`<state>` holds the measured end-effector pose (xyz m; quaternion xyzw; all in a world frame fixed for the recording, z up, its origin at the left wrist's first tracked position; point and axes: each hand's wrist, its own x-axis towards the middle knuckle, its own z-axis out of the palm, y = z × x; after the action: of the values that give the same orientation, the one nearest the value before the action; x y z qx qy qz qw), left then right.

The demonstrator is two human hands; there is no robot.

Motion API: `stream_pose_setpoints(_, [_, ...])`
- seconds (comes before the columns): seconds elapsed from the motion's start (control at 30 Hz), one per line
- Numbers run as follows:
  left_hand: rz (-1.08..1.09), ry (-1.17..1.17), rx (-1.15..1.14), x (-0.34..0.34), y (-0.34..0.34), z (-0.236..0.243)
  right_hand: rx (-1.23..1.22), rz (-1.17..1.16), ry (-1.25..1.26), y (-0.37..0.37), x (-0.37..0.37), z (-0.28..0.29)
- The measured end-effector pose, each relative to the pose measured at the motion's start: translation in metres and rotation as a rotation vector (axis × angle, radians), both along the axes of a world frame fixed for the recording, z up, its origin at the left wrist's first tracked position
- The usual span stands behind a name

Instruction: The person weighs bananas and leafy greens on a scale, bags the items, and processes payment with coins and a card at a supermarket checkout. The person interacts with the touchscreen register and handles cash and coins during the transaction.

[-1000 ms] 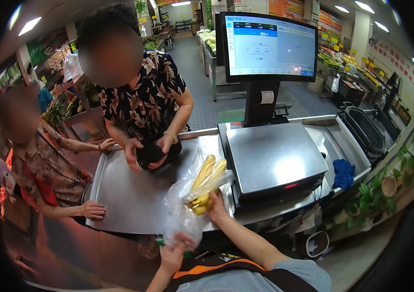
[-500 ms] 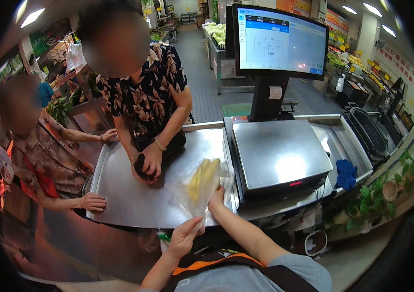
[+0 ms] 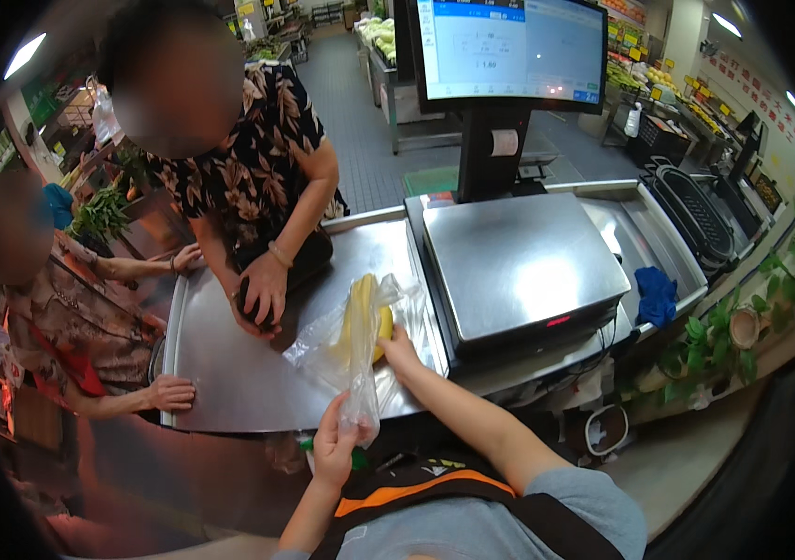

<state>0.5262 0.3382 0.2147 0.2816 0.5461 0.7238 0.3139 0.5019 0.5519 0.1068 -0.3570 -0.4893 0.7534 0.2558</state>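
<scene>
Yellow bananas [image 3: 362,308] lie in a clear plastic bag [image 3: 318,350] over the steel counter tray [image 3: 220,373]. My right hand [image 3: 395,347] is closed on the bananas at their right side, partly behind the plastic. Below, near the counter's front edge, my left hand [image 3: 335,437] pinches the gathered end of the bag. To the right sits a weighing scale [image 3: 500,243] with a steel plate, its screen [image 3: 509,47] raised behind it on a black post.
Across the counter, a person in a floral shirt [image 3: 239,187] grips a dark object in both hands. Another person [image 3: 89,336] rests both hands on the tray's left rim. A blue cloth [image 3: 656,294] lies right of the scale; plants [image 3: 733,341] hang at the right.
My left hand has risen with the bag's end, drawn into a narrow twist below the bananas. The floral-shirted person's hands have moved lower onto the dark object. The view has shifted slightly.
</scene>
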Motion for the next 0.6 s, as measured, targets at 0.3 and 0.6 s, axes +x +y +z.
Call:
stream_pose_setpoints(0.3, [-0.056,0.324,-0.048,-0.023,0.016,-0.009,-0.318,0.223,0.107,-0.017,0.005,0.001])
stream_pose_setpoints(0.6, [-0.054,0.940,-0.485,-0.034,0.041,-0.100,-0.035,0.334,0.004,-0.025,0.036,-0.008])
